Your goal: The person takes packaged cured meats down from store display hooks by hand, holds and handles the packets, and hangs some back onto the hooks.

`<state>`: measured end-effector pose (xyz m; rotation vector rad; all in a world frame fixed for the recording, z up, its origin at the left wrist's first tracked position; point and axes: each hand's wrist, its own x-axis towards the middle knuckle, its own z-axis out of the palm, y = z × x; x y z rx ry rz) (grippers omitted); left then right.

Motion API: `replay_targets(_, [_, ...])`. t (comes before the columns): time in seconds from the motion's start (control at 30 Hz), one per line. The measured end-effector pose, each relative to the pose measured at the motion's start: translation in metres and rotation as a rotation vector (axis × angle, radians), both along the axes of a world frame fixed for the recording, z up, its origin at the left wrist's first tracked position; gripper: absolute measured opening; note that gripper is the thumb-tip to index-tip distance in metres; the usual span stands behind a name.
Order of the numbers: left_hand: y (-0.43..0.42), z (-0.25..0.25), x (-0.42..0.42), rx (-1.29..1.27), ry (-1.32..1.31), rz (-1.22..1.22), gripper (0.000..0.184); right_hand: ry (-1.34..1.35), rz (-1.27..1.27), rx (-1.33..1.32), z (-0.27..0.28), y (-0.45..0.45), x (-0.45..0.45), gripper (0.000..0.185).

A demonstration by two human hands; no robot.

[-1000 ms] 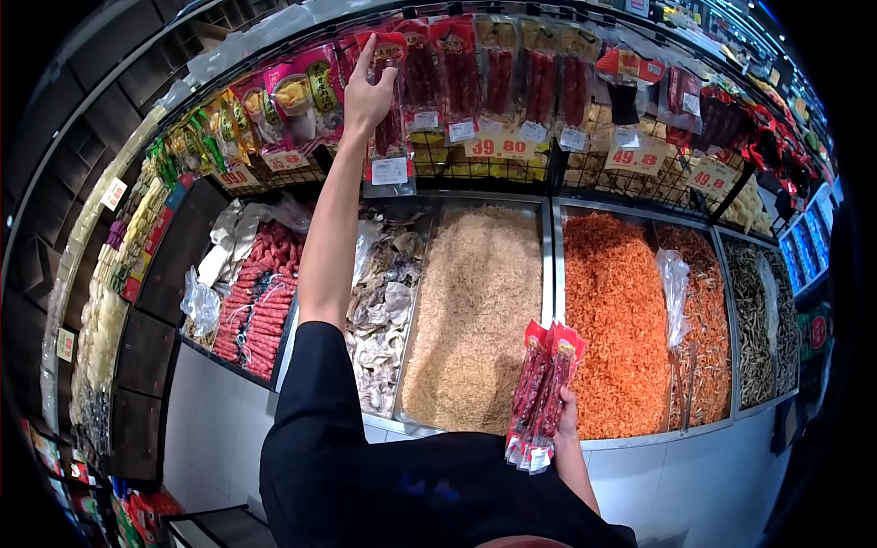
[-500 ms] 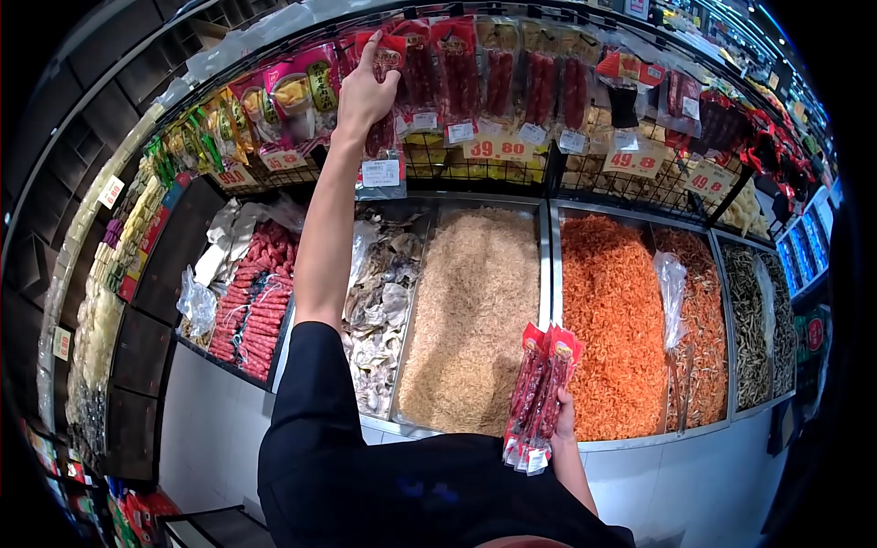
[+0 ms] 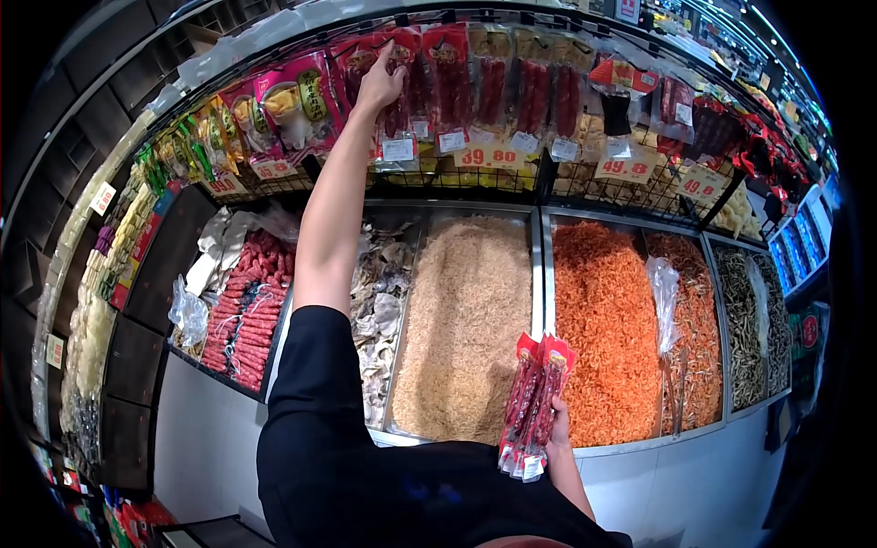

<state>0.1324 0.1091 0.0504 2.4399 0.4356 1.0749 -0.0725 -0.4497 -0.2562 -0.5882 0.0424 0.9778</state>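
My left hand (image 3: 380, 84) is raised to the hanging rack, its index finger along the red top of a pack of sausages (image 3: 396, 121) and its thumb at the pack's right side. The fingers grip that pack among others on the rack; the hand partly hides it. Low at the right, my right hand (image 3: 559, 426) is closed around several red-topped sausage packs (image 3: 533, 402), held upright with white labels at the bottom. To the right of the raised pack hangs a similar red sausage pack (image 3: 449, 78).
Below the rack stand metal bins of pale dried shrimp (image 3: 466, 320), orange dried shrimp (image 3: 603, 329) and small dried fish (image 3: 744, 320). Bundled red sausages (image 3: 242, 320) lie at the left. Price cards (image 3: 489, 157) hang on the wire grid. Dark shelving runs along the left.
My left hand has shifted slightly right along the rack, and the pack in it has moved up and right. My right hand keeps hold of its packs. The view has shifted slightly.
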Motion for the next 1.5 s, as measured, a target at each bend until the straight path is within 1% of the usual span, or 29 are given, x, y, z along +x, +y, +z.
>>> replay_targets(0.17, [0.031, -0.01, 0.046, 0.012, -0.015, 0.013, 0.068, -0.03, -0.024, 0.025, 0.001, 0.002, 0.004, 0.073])
replay_targets(0.23, [0.027, -0.009, 0.045, 0.019, 0.139, 0.071, 0.073, -0.023, -0.042, 0.012, 0.0, 0.002, 0.004, 0.074])
replay_targets(0.27, [0.024, -0.009, 0.044, 0.018, 0.144, 0.071, 0.073, -0.018, -0.043, 0.011, 0.0, 0.002, 0.004, 0.074])
replay_targets(0.33, [-0.017, -0.002, 0.015, 0.041, 0.375, 0.291, 0.076, -0.026, -0.053, 0.018, 0.001, 0.003, 0.004, 0.074])
replay_targets(0.4, [-0.048, -0.021, -0.015, 0.033, 0.304, 0.3, 0.075, -0.014, -0.041, 0.015, -0.003, 0.001, 0.004, 0.073])
replay_targets(0.43, [-0.066, -0.041, -0.035, 0.05, 0.231, 0.211, 0.071, -0.009, -0.031, 0.013, -0.005, -0.001, 0.003, 0.073])
replay_targets(0.47, [-0.074, -0.081, -0.046, 0.108, 0.096, 0.102, 0.06, -0.018, -0.034, 0.001, -0.006, -0.001, 0.003, 0.073])
replay_targets(0.5, [-0.11, -0.094, -0.072, -0.165, 0.303, -0.039, 0.05, -0.005, -0.031, 0.004, -0.007, -0.001, 0.002, 0.073])
replay_targets(0.53, [-0.147, -0.121, -0.099, -0.267, 0.288, -0.175, 0.044, 0.01, -0.022, 0.009, -0.007, 0.0, 0.003, 0.072])
replay_targets(0.57, [-0.172, -0.157, -0.118, -0.403, 0.476, -0.328, 0.045, 0.024, -0.013, 0.012, -0.007, 0.002, 0.004, 0.071])
replay_targets(0.6, [-0.201, -0.182, -0.136, -0.54, 0.796, -0.449, 0.047, 0.018, 0.017, 0.042, -0.001, 0.004, 0.004, 0.068])
replay_targets(0.63, [-0.221, -0.234, -0.156, -0.614, 0.871, -0.598, 0.052, 0.024, 0.019, 0.044, 0.0, 0.008, 0.005, 0.068])
replay_targets(0.67, [-0.246, -0.264, -0.179, -0.683, 0.944, -0.71, 0.052, 0.017, 0.047, 0.025, 0.001, 0.009, 0.005, 0.067])
replay_targets(0.7, [-0.268, -0.287, -0.196, -0.858, 1.044, -0.801, 0.05, 0.004, 0.074, 0.01, 0.001, 0.01, 0.005, 0.066])
replay_targets(0.77, [-0.311, -0.312, -0.233, -1.234, 0.941, -0.8, 0.045, 0.04, 0.095, -0.043, -0.011, 0.01, 0.006, 0.062])
replay_targets(0.83, [-0.337, -0.322, -0.251, -1.242, 0.864, -0.766, 0.042, 0.101, 0.129, -0.139, -0.022, 0.011, 0.008, 0.053])
replay_targets(0.87, [-0.349, -0.355, -0.257, -1.417, 0.659, -0.762, 0.04, 0.143, 0.129, -0.161, -0.02, 0.013, 0.007, 0.047])
replay_targets(0.9, [-0.36, -0.356, -0.263, -1.42, 0.657, -0.758, 0.04, 0.145, 0.133, -0.163, -0.026, 0.013, 0.006, 0.047])
replay_targets(0.97, [-0.372, -0.348, -0.272, -1.509, 0.278, -0.575, 0.039, 0.15, 0.156, -0.141, -0.044, 0.016, 0.005, 0.047])
replay_targets(1.0, [-0.371, -0.346, -0.274, -1.52, 0.26, -0.512, 0.039, 0.172, 0.144, -0.161, -0.031, 0.02, 0.003, 0.047])
replay_targets(1.1, [-0.355, -0.351, -0.281, -1.493, 0.316, -0.512, 0.036, 0.181, 0.117, -0.194, -0.025, 0.019, 0.0, 0.048])
replay_targets(1.17, [-0.342, -0.324, -0.278, -1.529, 0.296, -0.53, 0.034, 0.157, 0.116, -0.166, -0.03, 0.017, 0.0, 0.049])
replay_targets(1.23, [-0.318, -0.306, -0.27, -1.588, 0.213, -0.466, 0.038, 0.129, 0.116, -0.136, -0.032, 0.014, 0.0, 0.05])
replay_targets(1.3, [-0.276, -0.295, -0.253, -1.383, 0.101, -0.519, 0.058, 0.134, 0.153, -0.067, -0.027, 0.009, 0.0, 0.055])
replay_targets(1.37, [-0.253, -0.221, -0.237, -1.176, -0.021, -0.356, 0.077, 0.046, 0.103, -0.117, -0.018, 0.009, -0.004, 0.059])
replay_targets(1.4, [-0.237, -0.191, -0.229, -1.196, -0.023, -0.314, 0.087, 0.027, 0.088, -0.108, -0.016, 0.008, -0.004, 0.06])
replay_targets(1.43, [-0.218, -0.187, -0.21, -1.085, -0.287, -0.394, 0.084, 0.007, 0.072, -0.099, -0.013, 0.008, -0.004, 0.06])
replay_targets(1.47, [-0.191, -0.174, -0.198, -0.984, -0.255, -0.42, 0.077, -0.004, 0.086, -0.104, -0.008, 0.007, -0.003, 0.061])
replay_targets(1.5, [-0.173, -0.148, -0.188, -0.936, -0.259, -0.47, 0.06, -0.005, 0.088, -0.103, -0.008, 0.007, -0.004, 0.061])
